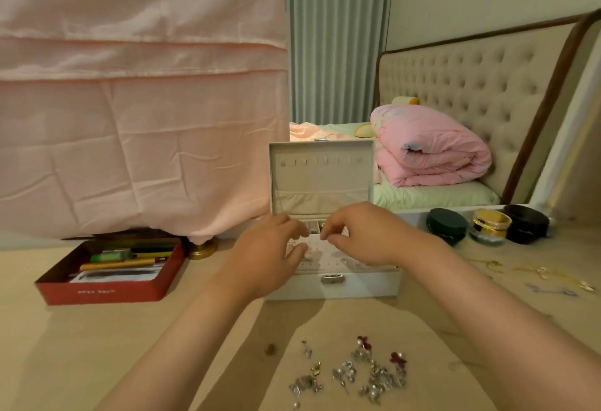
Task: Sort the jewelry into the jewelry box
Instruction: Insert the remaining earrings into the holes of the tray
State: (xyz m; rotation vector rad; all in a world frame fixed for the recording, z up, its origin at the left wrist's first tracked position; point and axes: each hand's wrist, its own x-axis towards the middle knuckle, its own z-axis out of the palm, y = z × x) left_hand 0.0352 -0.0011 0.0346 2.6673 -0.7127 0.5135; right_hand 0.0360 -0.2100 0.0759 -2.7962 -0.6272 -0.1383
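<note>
A white jewelry box [357, 287] stands on the table with its lid [320, 176] raised upright. Both my hands hover over its open top tray. My left hand [266, 254] has curled fingers above the tray's left side, and whatever they hold is too small to make out. My right hand [367, 235] pinches thumb and fingertips together over the perforated earring panel [317, 249]; any piece between them is hidden. A pile of small silver and red earrings [361, 371] lies on the table near me. Gold chains [549, 275] lie to the right.
A red tin [107, 290] with pens sits at the left. Two dark round cases [447, 225] [527, 223] and a gold-lidded jar [489, 225] stand at the right rear. A pink cloth [130, 118] hangs behind, and a mirror shows a bed.
</note>
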